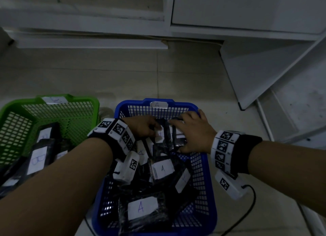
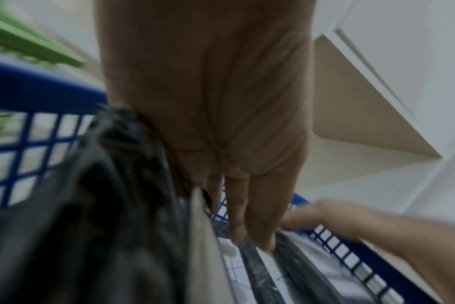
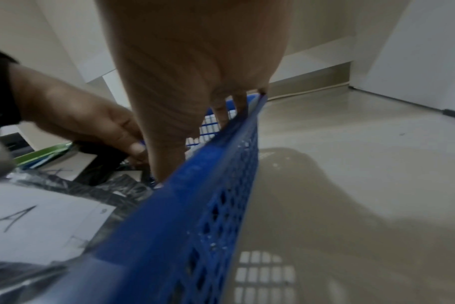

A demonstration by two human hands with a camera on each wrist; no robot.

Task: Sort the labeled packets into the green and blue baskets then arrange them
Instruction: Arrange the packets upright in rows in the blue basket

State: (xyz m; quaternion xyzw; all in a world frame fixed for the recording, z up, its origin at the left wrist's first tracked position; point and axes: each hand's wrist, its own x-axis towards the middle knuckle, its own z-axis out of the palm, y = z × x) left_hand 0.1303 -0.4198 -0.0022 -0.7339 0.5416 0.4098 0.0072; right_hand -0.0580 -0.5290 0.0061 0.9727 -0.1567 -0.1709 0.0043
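Currently, the green basket [image 1: 53, 101] at left holds B-labelled packets [image 1: 38, 158]. Beside it, the left hand [image 1: 141, 128] pinches an upright packet [image 1: 159, 135] at the far end of the blue basket [image 1: 208, 182] — evidently standing A-packets in a row. The right hand [image 1: 194, 131], fingers [image 1: 176, 123] straight and together, braces that row against toppling; loose packets [image 1: 162, 168] lie nearer, unarranged.

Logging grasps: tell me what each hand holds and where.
Left hand pinches an upright packet by its top edge; right hand rests atop neighbouring packets, grip unclear.
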